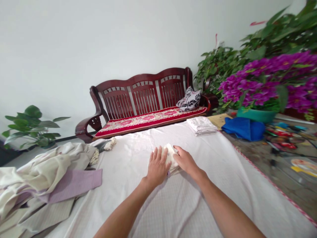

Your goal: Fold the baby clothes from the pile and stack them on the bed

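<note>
Showing folded cloth point(170, 149), apparently in progress, on white sheet point(119, 185), directly beneath flat, ungripping left hand point(158, 164) and against curled right hand point(186, 160) (grip indeterminable), with seemingly finished stack point(201, 125) beyond right hand and loose heap point(60, 165), presumably remaining, left of left hand.

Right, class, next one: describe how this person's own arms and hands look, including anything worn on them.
The left hand and right hand are both ungloved, with no jewellery visible. The left forearm and right forearm are bare down to the picture's lower edge.
</note>
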`<state>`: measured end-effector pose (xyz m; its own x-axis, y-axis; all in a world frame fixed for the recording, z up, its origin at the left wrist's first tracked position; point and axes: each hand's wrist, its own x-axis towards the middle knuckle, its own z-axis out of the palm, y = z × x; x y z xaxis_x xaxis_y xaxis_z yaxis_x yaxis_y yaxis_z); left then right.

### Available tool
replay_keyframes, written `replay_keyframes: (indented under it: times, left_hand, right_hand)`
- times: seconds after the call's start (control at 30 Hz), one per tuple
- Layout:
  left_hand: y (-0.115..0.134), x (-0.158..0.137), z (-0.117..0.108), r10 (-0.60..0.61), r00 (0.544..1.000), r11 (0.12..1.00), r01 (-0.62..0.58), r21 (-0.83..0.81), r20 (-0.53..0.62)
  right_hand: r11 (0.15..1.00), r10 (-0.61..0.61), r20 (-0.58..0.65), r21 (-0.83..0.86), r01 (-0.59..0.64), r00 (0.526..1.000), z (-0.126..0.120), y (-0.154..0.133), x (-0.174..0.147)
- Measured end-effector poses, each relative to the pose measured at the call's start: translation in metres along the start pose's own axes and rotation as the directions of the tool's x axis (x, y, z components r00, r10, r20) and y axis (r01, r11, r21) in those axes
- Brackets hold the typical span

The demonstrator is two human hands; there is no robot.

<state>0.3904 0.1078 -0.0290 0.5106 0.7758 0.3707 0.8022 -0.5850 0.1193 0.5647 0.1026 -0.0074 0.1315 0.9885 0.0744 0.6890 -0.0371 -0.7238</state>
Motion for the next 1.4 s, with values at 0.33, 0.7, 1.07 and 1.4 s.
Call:
replay_keyframes:
  times: [0.33, 0.7, 1.07, 1.4]
  left_hand:
    - [0.008, -0.002, 0.021, -0.011, 1.000, 1.000, 0.011, 0.026, -0.016]
    - [-0.035, 0.017, 0.016, -0.621, 0.730, 0.223, 0.514, -0.828, 0.285]
    - [-0.013, 0.001, -0.035, -0.434, 0.878, 0.031, 0.238, -0.971, 0.202]
    - [-0.051, -0.002, -0.037, -0.092, 0.947, 0.795, -0.117, -0.595, -0.309]
  right_hand:
    - [0.952, 0.029, 0.068, -0.307, -0.007, 0.997, 0.000, 0.012, -0.002]
    - [0.975, 0.036, 0.108, -0.222, -0.011, 0.994, 0.000, 0.028, 0.007]
    - [0.739, -0.331, 0.263, 0.669, 0.076, 0.906, -0.031, 0.010, -0.002]
    - [0.779, -0.557, -0.260, 0.168, 0.605, 0.789, -0.004, 0.002, 0.002]
